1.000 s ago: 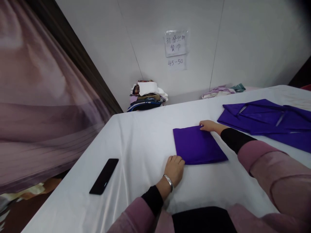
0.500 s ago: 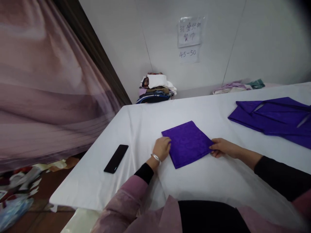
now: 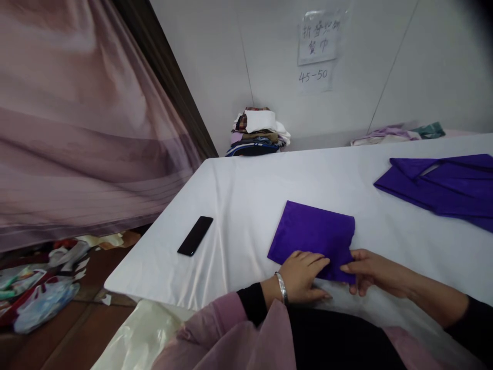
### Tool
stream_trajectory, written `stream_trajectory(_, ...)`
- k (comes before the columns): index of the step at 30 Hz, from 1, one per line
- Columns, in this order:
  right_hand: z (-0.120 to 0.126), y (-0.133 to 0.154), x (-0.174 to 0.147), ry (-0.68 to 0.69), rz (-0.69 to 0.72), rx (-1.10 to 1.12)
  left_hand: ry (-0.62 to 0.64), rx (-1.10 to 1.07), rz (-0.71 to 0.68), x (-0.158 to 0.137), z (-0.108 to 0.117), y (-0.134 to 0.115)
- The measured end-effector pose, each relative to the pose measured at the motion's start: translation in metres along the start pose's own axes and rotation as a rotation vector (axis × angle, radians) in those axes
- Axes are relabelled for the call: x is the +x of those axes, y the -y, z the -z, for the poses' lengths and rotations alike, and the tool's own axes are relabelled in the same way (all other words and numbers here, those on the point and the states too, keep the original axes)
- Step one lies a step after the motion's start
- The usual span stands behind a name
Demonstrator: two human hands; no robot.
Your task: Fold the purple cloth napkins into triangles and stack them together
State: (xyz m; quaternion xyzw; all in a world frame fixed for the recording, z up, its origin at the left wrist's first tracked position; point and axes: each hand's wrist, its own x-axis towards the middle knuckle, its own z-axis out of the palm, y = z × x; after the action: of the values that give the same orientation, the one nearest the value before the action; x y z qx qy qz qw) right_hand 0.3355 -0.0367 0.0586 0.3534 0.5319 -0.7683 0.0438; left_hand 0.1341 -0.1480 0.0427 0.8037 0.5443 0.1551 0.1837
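Observation:
A purple cloth napkin [image 3: 308, 228], folded into a flat square, lies on the white-covered table in front of me. My left hand [image 3: 302, 277] rests on its near edge, fingers stretched over the cloth and the thumb apart from them, on the side toward my body. At the near right corner, my right hand [image 3: 360, 270] pinches the napkin between thumb and fingers. The cloth puckers slightly along its right edge by that grip. More purple cloth [image 3: 442, 187], loosely folded, lies farther off at the right.
A black phone [image 3: 195, 235] lies on the white tablecloth [image 3: 246, 195] to the left. Behind the table are a stack of folded clothes [image 3: 258, 136] and a low pile of fabric [image 3: 396, 133]. A pink curtain [image 3: 77, 128] hangs at left; plastic bags [image 3: 46, 303] lie on the floor.
The napkin has been turned and drawn nearer to my body. My left hand has shifted from its left edge to its near edge; my right hand has come nearer too.

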Motion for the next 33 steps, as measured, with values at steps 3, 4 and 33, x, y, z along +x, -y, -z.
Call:
stream_trajectory(3,-0.006,0.012,0.005,0.004,0.065,-0.039,-0.027,-0.038,0.079,0.010,-0.009,-0.003)
stream_trajectory(4,-0.006,0.015,0.006,-0.010,0.110,-0.074,-0.063,-0.066,0.120,0.014,-0.010,-0.002)
stream_trajectory(33,0.047,0.054,0.143,-0.618,0.444,-0.888,-0.363,-0.300,0.706,-0.016,0.019,0.065)
